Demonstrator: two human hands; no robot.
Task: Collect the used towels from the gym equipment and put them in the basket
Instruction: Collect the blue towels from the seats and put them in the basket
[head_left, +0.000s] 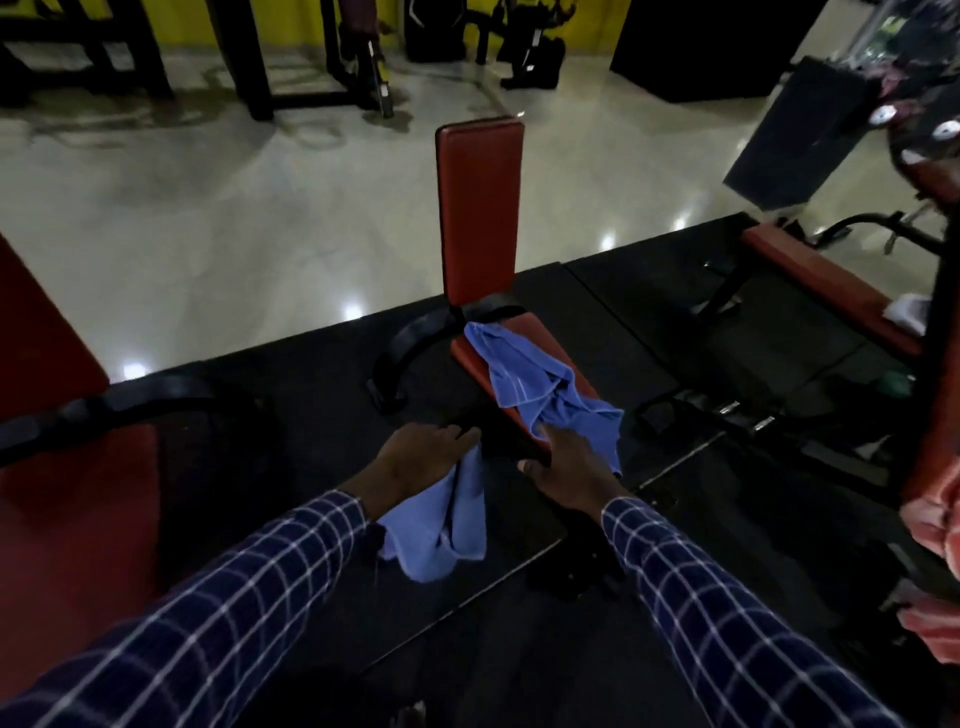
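Held towel (447, 525): your left grip (423, 457) holds it.
Seat towel (530, 374): your right grip (563, 467) touches it, closure unclear.
Basket: unseen.
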